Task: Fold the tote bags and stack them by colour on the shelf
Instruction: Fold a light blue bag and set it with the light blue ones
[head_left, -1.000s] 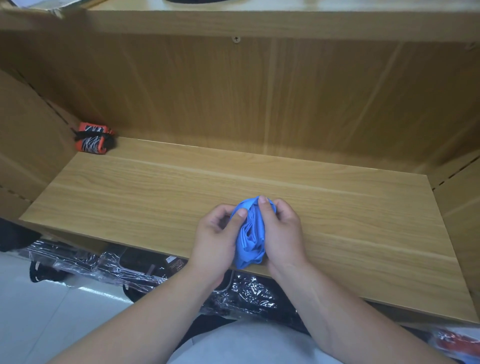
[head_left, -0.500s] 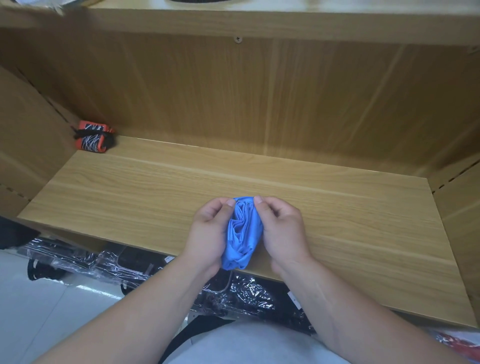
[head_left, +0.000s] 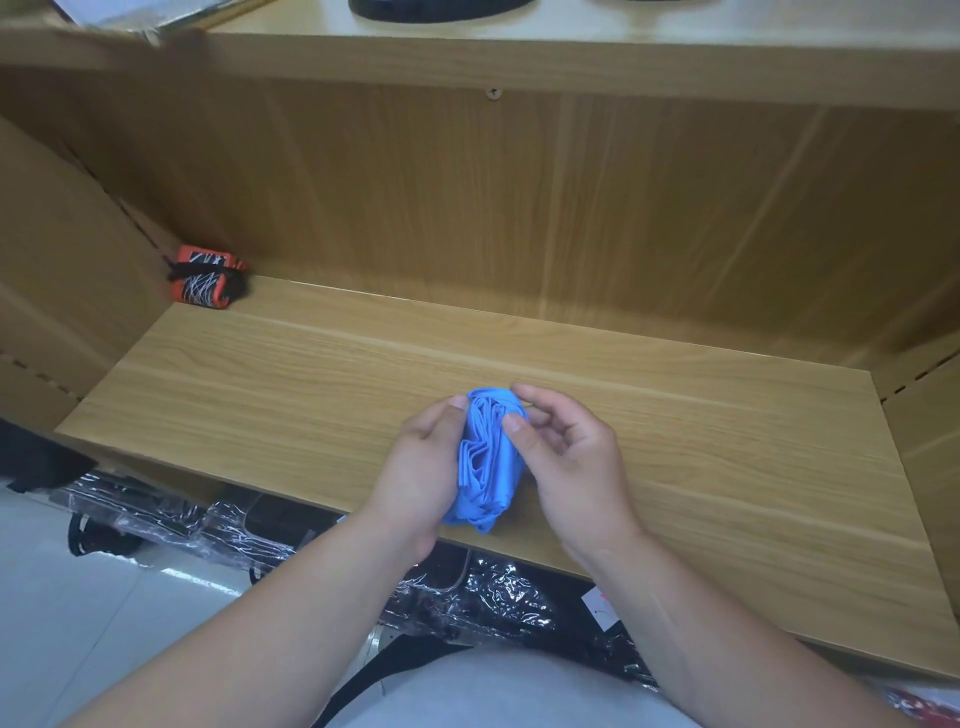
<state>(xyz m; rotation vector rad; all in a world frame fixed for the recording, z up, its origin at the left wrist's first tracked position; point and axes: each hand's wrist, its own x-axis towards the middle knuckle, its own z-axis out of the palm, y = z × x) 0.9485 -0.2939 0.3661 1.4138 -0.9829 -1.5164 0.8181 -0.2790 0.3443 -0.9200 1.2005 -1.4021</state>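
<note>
A blue tote bag (head_left: 488, 462), bunched into a small crumpled bundle, sits near the front edge of the wooden shelf (head_left: 727, 457). My left hand (head_left: 423, 478) grips its left side, thumb laid along the cloth. My right hand (head_left: 566, 462) is on its right side, thumb pressing the bundle and fingers curled over the top end. An orange folded bag (head_left: 205, 283) with black and white markings lies in the shelf's back left corner.
Wooden side walls and a back panel enclose the shelf, with another board above. Below the front edge lie dark items in clear plastic wrap (head_left: 218, 530) on a white floor. A red item (head_left: 919, 709) shows at the bottom right.
My right hand has loosened and shifted right, its fingers lifting partly off the bundle. The blue bag stays bunched in the same spot, held by my left hand.
</note>
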